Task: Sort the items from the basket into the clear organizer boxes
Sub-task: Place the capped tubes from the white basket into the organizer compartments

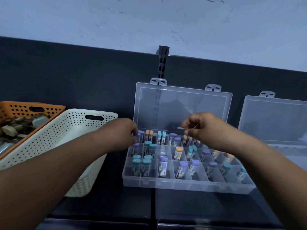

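A clear organizer box (182, 185) lies open on the dark counter, its lid (182, 107) leaning back against the wall panel. Its compartments hold several capped tubes: purple (163, 166), teal (136, 166) and orange (178, 152). My left hand (123, 134) is at the box's back left corner, fingers curled beside a purple-capped tube (140, 132); the fingertips are hidden. My right hand (201, 127) hovers over the back row with loosely curled fingers and nothing visible in them. The white perforated basket (49, 143) stands left of the box, partly under my left forearm.
An orange perforated basket (20, 108) with assorted items sits at the far left. A second clear organizer (274, 118) with its lid up stands at the right edge. A dark slotted bracket (163, 62) rises behind the first lid.
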`<control>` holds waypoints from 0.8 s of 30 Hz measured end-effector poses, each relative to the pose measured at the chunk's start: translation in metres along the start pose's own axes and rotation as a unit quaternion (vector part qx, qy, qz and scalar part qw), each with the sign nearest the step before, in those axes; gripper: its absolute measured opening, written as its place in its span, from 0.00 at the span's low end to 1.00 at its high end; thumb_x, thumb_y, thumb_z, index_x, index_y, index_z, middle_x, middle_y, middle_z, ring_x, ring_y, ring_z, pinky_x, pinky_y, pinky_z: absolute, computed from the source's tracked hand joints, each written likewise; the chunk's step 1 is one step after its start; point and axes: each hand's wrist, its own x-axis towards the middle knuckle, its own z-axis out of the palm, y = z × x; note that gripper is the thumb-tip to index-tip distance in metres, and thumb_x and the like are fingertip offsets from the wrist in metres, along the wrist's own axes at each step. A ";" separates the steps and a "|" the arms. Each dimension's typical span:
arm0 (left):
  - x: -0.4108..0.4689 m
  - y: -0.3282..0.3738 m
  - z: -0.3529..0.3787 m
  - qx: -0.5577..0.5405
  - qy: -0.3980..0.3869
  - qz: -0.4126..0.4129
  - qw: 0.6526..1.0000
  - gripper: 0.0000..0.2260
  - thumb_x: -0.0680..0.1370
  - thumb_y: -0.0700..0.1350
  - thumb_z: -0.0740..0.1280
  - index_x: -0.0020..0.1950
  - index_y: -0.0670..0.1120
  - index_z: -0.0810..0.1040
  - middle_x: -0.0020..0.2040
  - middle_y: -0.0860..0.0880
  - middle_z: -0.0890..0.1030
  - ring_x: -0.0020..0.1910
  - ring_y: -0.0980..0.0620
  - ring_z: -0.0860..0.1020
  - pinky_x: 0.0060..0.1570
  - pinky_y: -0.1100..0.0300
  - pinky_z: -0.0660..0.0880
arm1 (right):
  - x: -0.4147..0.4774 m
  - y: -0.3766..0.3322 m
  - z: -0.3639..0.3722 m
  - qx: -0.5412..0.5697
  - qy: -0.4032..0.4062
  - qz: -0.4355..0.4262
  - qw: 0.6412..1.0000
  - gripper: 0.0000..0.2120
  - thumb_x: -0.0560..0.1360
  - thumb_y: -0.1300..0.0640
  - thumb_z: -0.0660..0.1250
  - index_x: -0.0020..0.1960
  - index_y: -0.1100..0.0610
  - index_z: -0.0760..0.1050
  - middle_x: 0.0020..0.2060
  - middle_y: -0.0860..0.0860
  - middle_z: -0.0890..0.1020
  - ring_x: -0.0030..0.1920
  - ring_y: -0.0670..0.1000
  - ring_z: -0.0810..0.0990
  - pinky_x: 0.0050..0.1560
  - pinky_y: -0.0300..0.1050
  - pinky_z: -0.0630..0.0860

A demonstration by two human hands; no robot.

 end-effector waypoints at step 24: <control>0.017 0.003 0.017 0.095 0.001 0.015 0.995 0.10 0.75 0.47 0.68 0.56 0.50 0.79 0.47 0.54 0.77 0.43 0.54 0.72 0.41 0.62 0.67 | 0.022 0.004 0.020 -0.046 -0.038 -0.022 0.998 0.06 0.74 0.59 0.70 0.49 0.49 0.78 0.41 0.44 0.80 0.44 0.47 0.79 0.49 0.41 0.76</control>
